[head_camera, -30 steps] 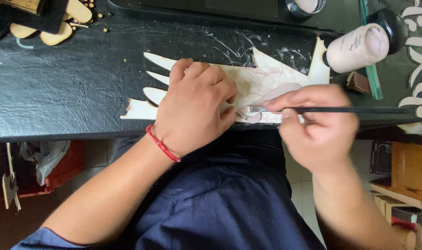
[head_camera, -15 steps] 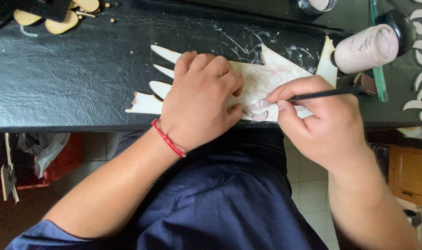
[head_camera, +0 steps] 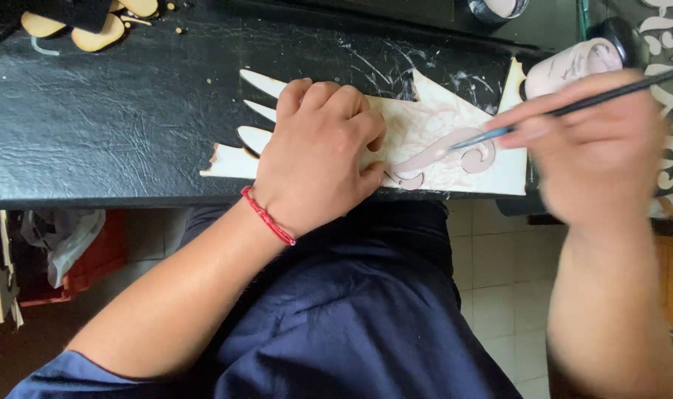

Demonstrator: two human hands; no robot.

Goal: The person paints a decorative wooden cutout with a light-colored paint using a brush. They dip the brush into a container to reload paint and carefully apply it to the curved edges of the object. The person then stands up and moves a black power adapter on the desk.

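Wooden cutout [head_camera: 454, 151] pinned, brush [head_camera: 565, 111] now lifted rightward

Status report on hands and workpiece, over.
Left hand pressing the wooden cutout flat. Right hand holding brush, tip on the cutout. Nothing in the way.

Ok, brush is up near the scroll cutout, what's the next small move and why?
Probably lower the brush tip onto the curled scroll and follow its curve. The right hand has the bristles just at the scroll's upper end, while the left hand presses the pale wooden cutout flat on the black mat, so the piece looks steady enough to paint.
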